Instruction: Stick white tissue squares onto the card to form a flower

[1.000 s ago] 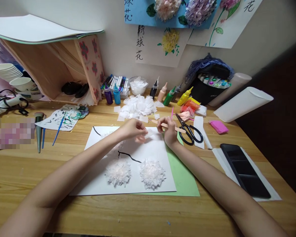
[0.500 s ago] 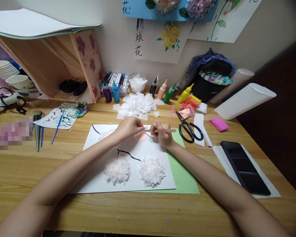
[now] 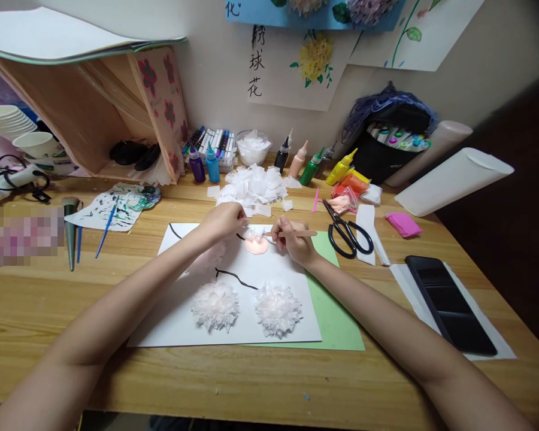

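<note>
The left hand (image 3: 224, 219) pinched a small white paper piece (image 3: 253, 230) between thumb and fingertips, just above a pink patch (image 3: 256, 245) on the white sheet (image 3: 179, 326). The right hand (image 3: 291, 238) was closed around a wooden stick (image 3: 296, 234), whose tip met the paper piece beside the left fingertips. Scissors (image 3: 348, 230) lay just right of the right fingers. Two white paper flowers (image 3: 215, 306) sat below both hands.

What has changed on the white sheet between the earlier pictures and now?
The right hand turned the wooden stick to point left, at the pink disc, which now shows bare. The left hand keeps pinching a white paper piece beside it. Both paper flowers and the scissors stayed.
</note>
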### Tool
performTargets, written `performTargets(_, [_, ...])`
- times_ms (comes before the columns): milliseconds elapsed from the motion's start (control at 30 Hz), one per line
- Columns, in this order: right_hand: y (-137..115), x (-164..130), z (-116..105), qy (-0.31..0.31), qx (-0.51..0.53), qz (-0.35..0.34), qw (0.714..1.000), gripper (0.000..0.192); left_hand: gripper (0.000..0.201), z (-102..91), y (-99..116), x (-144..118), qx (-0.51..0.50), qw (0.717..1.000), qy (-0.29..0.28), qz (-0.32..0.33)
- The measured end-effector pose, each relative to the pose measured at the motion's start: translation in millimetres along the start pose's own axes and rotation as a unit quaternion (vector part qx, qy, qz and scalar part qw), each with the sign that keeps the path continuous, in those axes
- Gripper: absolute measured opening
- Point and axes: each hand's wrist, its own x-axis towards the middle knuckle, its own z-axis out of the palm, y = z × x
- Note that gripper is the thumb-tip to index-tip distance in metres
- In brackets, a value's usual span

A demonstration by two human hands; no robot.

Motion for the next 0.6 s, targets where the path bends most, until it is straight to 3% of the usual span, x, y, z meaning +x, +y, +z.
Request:
performTargets(167, [0.9, 0.6, 0.0, -0.010, 0.004, 0.013, 1.000, 0.060, 0.013, -3.7, -10.4, 4.3, 0.010, 0.997, -0.079, -0.004])
performTargets(600, [-1.6, 6.2, 2.2, -0.074, -0.039, -0.033, 0.996, 0.056, 0.015, -2.7, -10.1, 5.6, 0.007, 0.996, -0.087, 0.003])
